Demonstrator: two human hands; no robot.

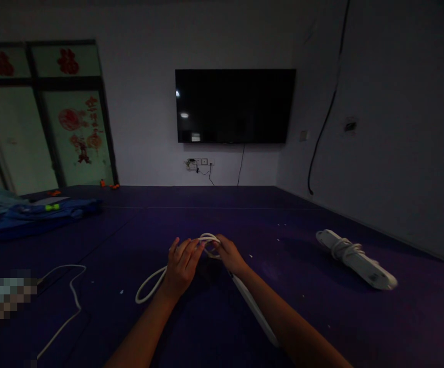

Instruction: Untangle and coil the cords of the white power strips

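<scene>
Dim room, purple surface [206, 327] under your arms, TV [236, 106] on the wall at 12 o'clock. Between your fingers runs the white cord [208, 237], arched in a small coil just ahead of you. Your left hand [182, 263] looks closed on it between thumb and forefinger, the other fingers bent and a little spread; the palm side is hidden. Your right hand [229, 255] curls around the coil's other side, fingers together and clamped on the cord. A slack loop hangs out at 8 o'clock from the left hand.

Expect the cord to be light, springy and smooth: it should bend readily, resist tight turns and slip if the pinch loosens. It is hardly fragile, so a firm hold across the stacked strands, near where your fingers already are, should suit it best. The long strip [254, 309], at 5 o'clock beside your right forearm, looks rigid and probably heavier; take it around its middle. Whether it joins the cord, you cannot tell, since your hand covers that end.

Both forearms slant inward, from 7 and 5 o'clock, backs of the hands largely upward. Farther out, a wound strip [368, 268] lies at 3 o'clock, a thin lead [79, 306] at 8, blue cloth [41, 217] at 10.
</scene>
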